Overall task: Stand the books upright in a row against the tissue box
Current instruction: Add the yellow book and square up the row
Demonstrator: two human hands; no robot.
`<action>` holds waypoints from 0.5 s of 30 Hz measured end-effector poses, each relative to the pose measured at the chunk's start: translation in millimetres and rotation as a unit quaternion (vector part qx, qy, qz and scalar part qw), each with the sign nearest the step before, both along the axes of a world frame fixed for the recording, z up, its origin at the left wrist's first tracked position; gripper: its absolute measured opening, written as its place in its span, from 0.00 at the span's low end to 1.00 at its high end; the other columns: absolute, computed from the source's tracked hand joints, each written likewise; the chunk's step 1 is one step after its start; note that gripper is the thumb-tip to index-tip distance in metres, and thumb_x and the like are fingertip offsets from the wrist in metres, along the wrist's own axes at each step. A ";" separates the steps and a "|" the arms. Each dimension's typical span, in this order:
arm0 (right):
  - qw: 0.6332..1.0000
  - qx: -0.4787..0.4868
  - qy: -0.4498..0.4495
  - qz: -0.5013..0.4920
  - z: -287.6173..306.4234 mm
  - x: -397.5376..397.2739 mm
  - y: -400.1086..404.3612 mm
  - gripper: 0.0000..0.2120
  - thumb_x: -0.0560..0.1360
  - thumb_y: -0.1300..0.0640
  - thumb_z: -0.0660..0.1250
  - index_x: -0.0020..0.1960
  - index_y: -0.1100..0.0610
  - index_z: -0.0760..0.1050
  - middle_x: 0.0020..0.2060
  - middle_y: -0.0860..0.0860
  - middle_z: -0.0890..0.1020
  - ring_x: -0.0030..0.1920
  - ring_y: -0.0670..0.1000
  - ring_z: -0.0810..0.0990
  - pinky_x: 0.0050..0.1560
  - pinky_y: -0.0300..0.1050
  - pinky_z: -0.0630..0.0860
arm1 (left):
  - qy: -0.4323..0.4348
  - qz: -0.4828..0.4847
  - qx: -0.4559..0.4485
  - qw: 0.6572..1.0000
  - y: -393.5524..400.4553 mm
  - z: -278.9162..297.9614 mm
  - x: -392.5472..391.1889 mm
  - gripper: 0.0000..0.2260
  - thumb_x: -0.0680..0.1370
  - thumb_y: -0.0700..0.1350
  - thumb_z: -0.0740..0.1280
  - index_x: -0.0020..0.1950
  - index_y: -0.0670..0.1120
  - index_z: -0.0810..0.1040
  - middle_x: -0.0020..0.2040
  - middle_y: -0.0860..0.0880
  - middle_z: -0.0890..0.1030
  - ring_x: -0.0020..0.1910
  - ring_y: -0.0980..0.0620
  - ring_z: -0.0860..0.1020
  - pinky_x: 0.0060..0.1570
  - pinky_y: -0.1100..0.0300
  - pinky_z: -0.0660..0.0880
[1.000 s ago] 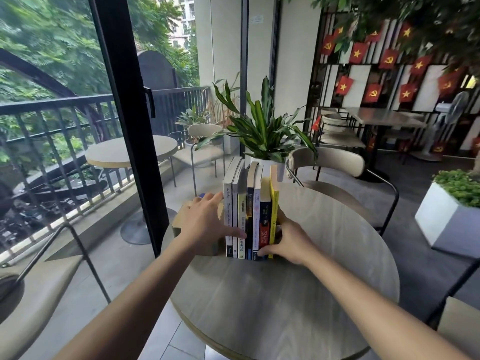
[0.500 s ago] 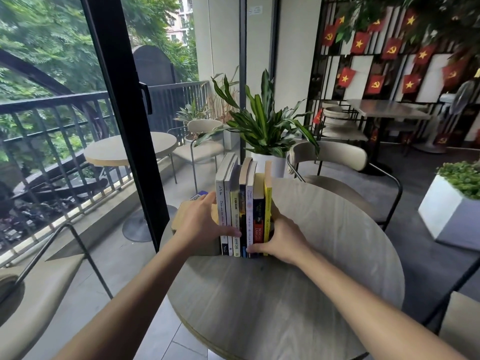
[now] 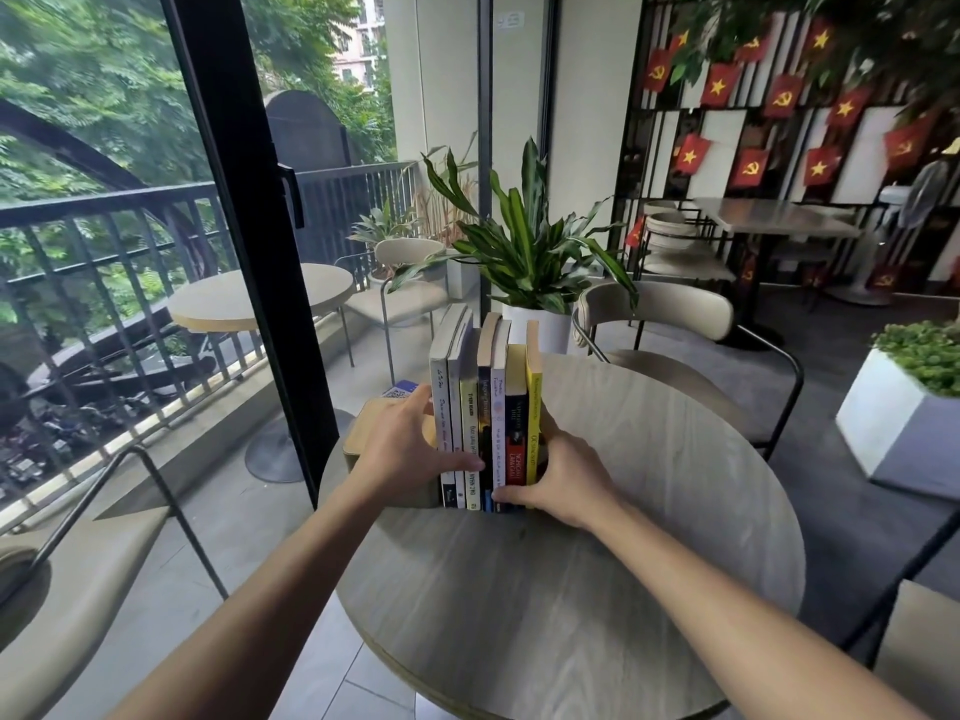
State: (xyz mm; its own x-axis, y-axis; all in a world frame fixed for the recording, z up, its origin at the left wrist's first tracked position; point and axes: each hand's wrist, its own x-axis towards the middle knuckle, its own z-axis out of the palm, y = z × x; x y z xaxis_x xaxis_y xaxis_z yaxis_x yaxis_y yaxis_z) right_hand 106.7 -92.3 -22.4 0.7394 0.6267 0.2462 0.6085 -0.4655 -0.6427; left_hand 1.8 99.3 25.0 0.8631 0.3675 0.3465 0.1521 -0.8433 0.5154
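Note:
Several books (image 3: 485, 402) stand upright in a tight row on the round wooden table (image 3: 571, 589), spines toward me. The leftmost white book leans against a tan wooden tissue box (image 3: 363, 433). My left hand (image 3: 410, 454) lies over the box with its fingers across the lower spines of the left books. My right hand (image 3: 561, 480) cups the right end of the row, pressing on the yellow book (image 3: 534, 407), with fingers curled across the bottom of the spines. The lower part of the box is mostly hidden by my left hand.
A small blue card (image 3: 400, 391) lies behind the box. A potted plant (image 3: 530, 262) and a beige chair (image 3: 660, 314) stand just past the table's far edge. A glass door frame (image 3: 249, 210) rises on the left, a white planter (image 3: 904, 413) on the right.
Both hands stay on the row of books; my left fingers have slid further across the spines and the right fingers curl under the row's near edge. The view has shifted slightly.

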 end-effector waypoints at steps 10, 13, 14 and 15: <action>0.999 0.045 -0.003 0.001 -1.4 -8.7 -5.4 0.52 0.55 0.31 0.77 0.72 0.32 0.52 0.66 0.39 0.74 0.61 0.40 0.72 0.56 0.46 0.74 | 0.005 -0.037 -0.025 0.999 -2.6 -2.8 -0.8 0.34 0.63 0.58 0.82 0.64 0.50 0.75 0.54 0.56 0.77 0.57 0.52 0.75 0.58 0.53 0.74; 0.999 0.042 -0.006 0.001 0.4 -10.1 -8.6 0.52 0.54 0.31 0.77 0.71 0.32 0.53 0.66 0.40 0.74 0.62 0.43 0.74 0.57 0.49 0.77 | 0.005 -0.042 -0.018 0.999 -5.6 -2.7 -1.8 0.33 0.64 0.58 0.81 0.65 0.50 0.75 0.59 0.53 0.78 0.59 0.51 0.74 0.61 0.48 0.73; 0.999 0.040 -0.005 -0.001 -0.6 -8.6 -8.6 0.53 0.54 0.31 0.77 0.72 0.33 0.53 0.66 0.41 0.74 0.63 0.45 0.74 0.58 0.51 0.77 | 0.002 -0.046 -0.012 0.999 -5.6 -4.4 -0.2 0.33 0.65 0.59 0.80 0.66 0.50 0.75 0.59 0.53 0.78 0.59 0.51 0.75 0.61 0.48 0.73; 0.999 0.037 -0.007 -0.003 -0.4 -9.2 -9.4 0.53 0.55 0.32 0.77 0.73 0.35 0.53 0.67 0.43 0.74 0.64 0.46 0.74 0.59 0.54 0.77 | -0.001 -0.046 -0.012 0.999 -6.3 -4.3 -0.3 0.34 0.65 0.59 0.80 0.66 0.50 0.75 0.59 0.52 0.78 0.59 0.51 0.75 0.61 0.49 0.73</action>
State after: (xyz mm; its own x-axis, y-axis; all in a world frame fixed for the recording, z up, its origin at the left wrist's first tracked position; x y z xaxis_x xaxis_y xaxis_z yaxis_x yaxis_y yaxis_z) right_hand 97.5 -101.7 -22.8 0.7389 0.6025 0.3018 0.6152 -0.4203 -0.6671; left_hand 1.5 93.0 20.6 0.8924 0.2955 0.3410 0.0737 -0.8411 0.5359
